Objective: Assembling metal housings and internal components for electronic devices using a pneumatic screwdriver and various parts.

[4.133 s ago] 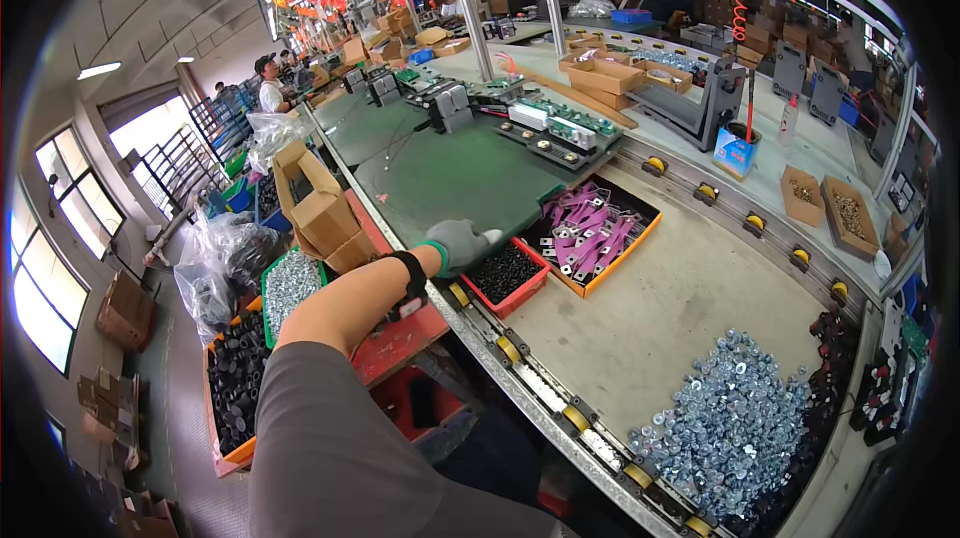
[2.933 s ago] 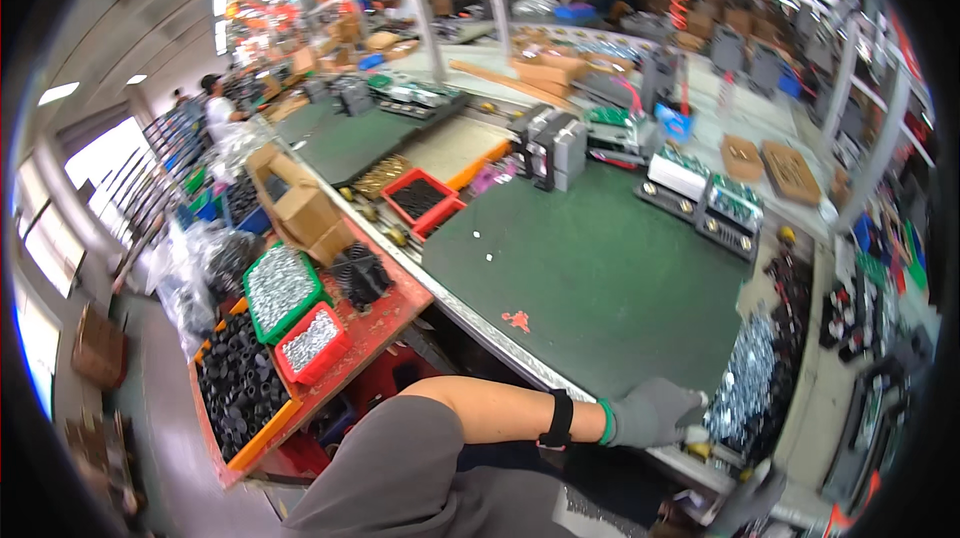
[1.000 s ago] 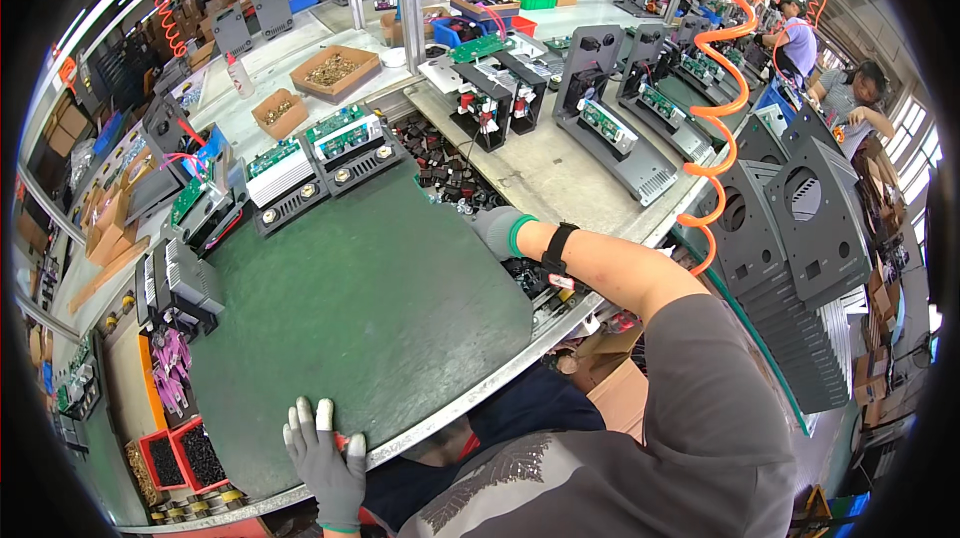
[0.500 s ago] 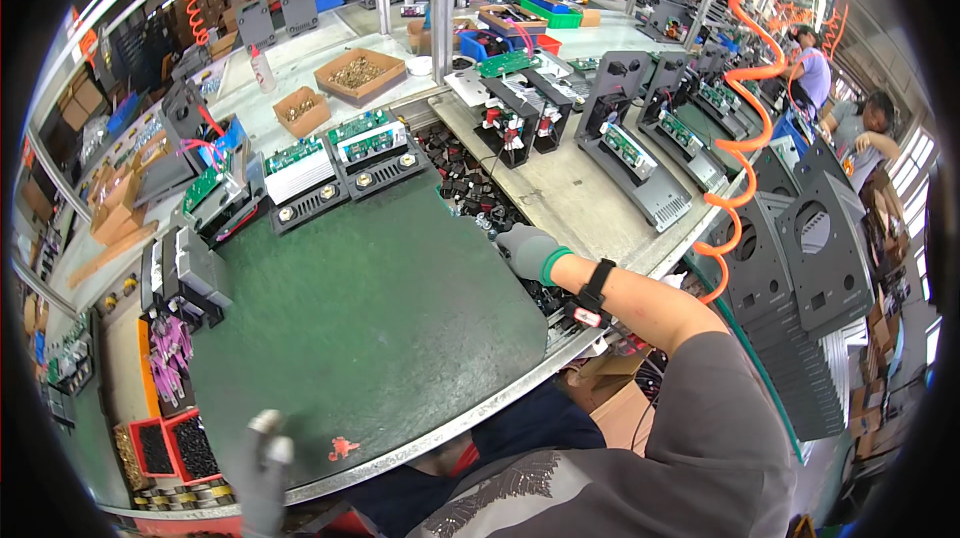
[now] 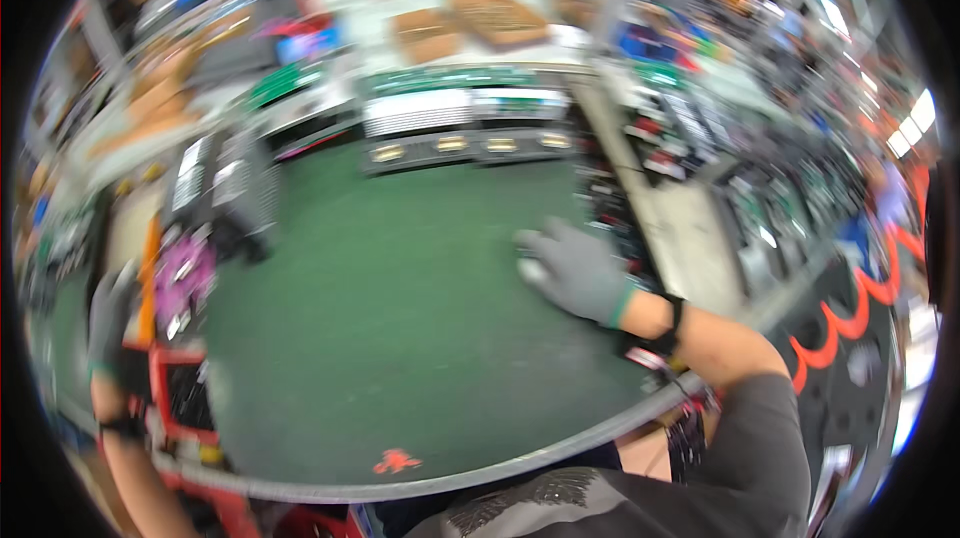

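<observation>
while the two hands are well apart, the right hand [image 5: 575, 270] is over the green mat [image 5: 400, 318] near its right edge, dark parts [image 5: 612, 206] just beyond; purple parts [image 5: 183, 273] lie between the left hand [image 5: 112, 316] and the mat's left edge. blur hides whether either hand grips anything.

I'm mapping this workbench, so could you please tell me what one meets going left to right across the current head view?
Left hand, purple parts, red patch, right hand, orange coiled hose.
</observation>
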`<state>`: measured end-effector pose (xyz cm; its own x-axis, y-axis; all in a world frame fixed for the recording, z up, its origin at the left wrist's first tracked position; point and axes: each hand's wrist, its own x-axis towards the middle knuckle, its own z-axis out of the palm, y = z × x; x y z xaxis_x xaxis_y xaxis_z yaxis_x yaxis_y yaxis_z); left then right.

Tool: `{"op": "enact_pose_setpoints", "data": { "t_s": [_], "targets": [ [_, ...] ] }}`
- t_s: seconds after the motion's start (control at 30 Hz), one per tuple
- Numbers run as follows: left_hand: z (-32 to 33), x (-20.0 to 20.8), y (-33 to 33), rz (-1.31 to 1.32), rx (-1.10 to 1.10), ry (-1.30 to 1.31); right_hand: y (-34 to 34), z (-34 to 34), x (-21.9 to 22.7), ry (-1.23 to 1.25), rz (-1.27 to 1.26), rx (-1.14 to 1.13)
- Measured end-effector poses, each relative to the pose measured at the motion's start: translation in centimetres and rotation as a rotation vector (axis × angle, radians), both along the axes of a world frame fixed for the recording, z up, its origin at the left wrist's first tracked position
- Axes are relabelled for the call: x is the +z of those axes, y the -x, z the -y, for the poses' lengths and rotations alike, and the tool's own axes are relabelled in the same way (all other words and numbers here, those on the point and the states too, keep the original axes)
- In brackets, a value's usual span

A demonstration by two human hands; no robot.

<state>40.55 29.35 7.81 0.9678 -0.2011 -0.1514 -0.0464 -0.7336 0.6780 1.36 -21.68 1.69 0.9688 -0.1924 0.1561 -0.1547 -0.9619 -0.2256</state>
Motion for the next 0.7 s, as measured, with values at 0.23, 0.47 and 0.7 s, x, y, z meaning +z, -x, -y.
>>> {"op": "enact_pose_setpoints", "data": {
  "t_s": [0.23,0.47,0.7],
  "targets": [
    [2.3,-2.1,-4.7,0.208,-0.157,-0.466,-0.6,1.3,-1.6,-0.005,0.167,0.080],
    [2.3,-4.9,-7.9,0.050,-0.046,-0.763,0.1,1.6,-1.9,-0.038,0.154,0.063],
    [2.7,-9.0,-9.7,0.088,0.004,-0.624,-0.3,1.3,-1.8,-0.044,0.135,0.032]
  ]
}}
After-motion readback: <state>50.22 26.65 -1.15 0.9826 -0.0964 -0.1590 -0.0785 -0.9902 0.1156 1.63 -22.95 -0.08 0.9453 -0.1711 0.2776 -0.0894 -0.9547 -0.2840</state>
